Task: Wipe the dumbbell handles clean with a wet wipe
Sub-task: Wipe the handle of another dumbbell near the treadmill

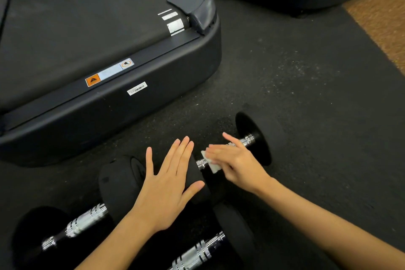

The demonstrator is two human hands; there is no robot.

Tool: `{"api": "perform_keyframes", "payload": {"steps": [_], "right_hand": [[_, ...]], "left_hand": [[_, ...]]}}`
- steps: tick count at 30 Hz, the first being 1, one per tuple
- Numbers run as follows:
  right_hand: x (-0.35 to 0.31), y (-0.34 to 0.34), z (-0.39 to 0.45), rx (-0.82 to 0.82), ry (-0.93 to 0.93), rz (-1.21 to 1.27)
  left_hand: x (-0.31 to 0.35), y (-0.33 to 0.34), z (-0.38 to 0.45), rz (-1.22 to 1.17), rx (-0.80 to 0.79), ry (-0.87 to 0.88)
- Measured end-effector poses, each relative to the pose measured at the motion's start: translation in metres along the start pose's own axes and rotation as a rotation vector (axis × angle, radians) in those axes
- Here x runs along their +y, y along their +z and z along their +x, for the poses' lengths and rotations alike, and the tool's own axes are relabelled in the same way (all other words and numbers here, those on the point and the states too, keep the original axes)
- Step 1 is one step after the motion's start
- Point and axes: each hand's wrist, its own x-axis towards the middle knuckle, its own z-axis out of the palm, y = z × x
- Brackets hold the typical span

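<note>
Nearest, two untouched dumbbells; beyond, the far dumbbell's handle runs lower-left to upper-right; right hand presses the wet wipe onto it; left hand, fingers spread flat, steadies its near weight.

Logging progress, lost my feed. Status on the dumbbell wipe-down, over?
Left hand flat on near weight head, steadying. Right hand pressing wet wipe on far dumbbell's handle. Two other dumbbells alongside, nothing blocking.
</note>
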Motion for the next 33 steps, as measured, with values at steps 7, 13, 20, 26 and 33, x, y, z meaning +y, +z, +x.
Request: {"api": "perform_keyframes", "payload": {"steps": [7,13,20,26,33], "right_hand": [[-0.028,0.004,-0.008,-0.009,0.146,0.358],[-0.028,-0.015,-0.006,-0.217,-0.009,0.153],[-0.02,-0.009,0.001,0.041,0.007,-0.103],[-0.027,0.018,0.005,-0.029,0.013,-0.077],[-0.017,0.006,0.013,-0.039,0.056,-0.071]], "left_hand": [[-0.002,-0.001,0.001,-0.008,-0.006,0.006],[0.0,-0.001,-0.001,-0.004,0.001,0.006],[0.001,-0.003,0.0,0.031,-0.015,-0.009],[0.0,-0.003,0.001,0.042,-0.027,-0.001],[-0.002,-0.003,0.002,0.052,-0.026,0.001]]}}
